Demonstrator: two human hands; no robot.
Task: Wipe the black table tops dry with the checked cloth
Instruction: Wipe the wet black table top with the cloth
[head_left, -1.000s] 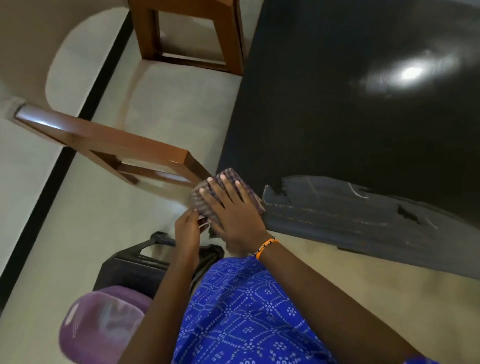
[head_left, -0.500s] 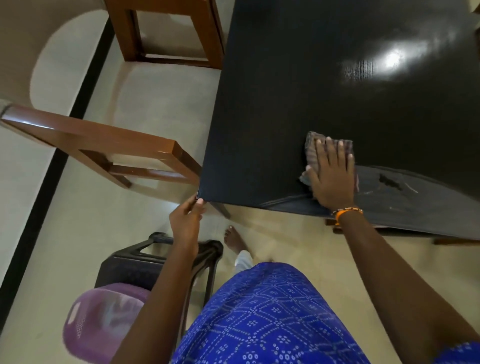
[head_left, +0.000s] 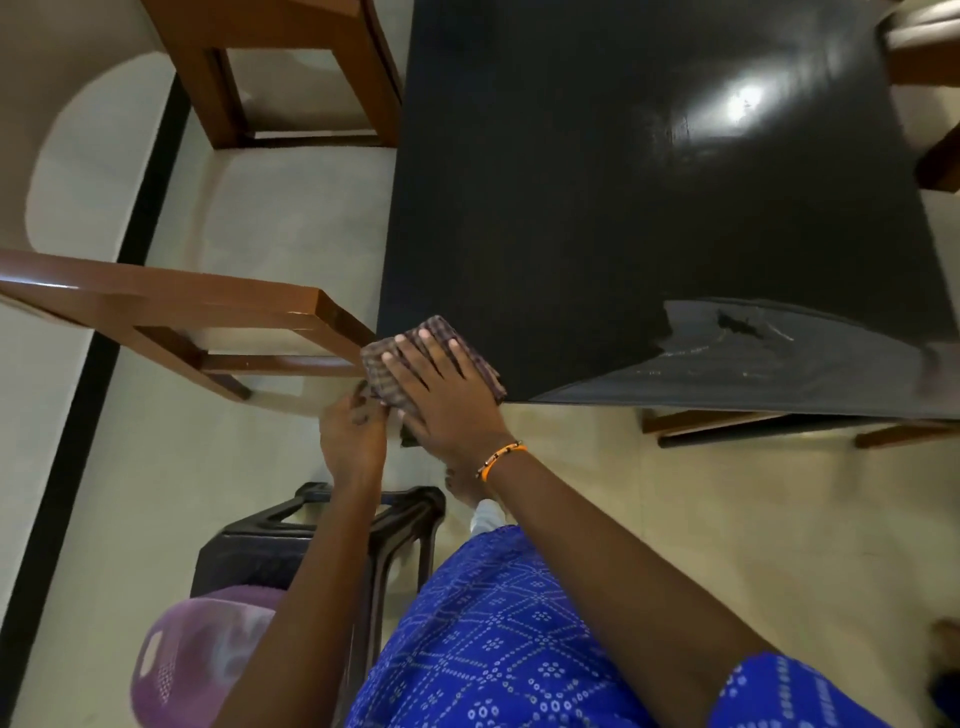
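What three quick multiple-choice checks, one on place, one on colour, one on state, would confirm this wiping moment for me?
1. Where is the checked cloth?
A. near-left corner of the black table top
B. far-right corner
C. on the floor

2. What colour is the band on the right wrist?
A. green
B. orange
C. white

3. How does the right hand lie?
A. clenched above the cloth
B. hanging off the table
C. flat, fingers straight, pressing the cloth

Answers: 1 A, the cloth overlaps that corner edge beside the left hand. 2 B, the wristband is orange. 3 C, straight fingers are spread on the cloth.
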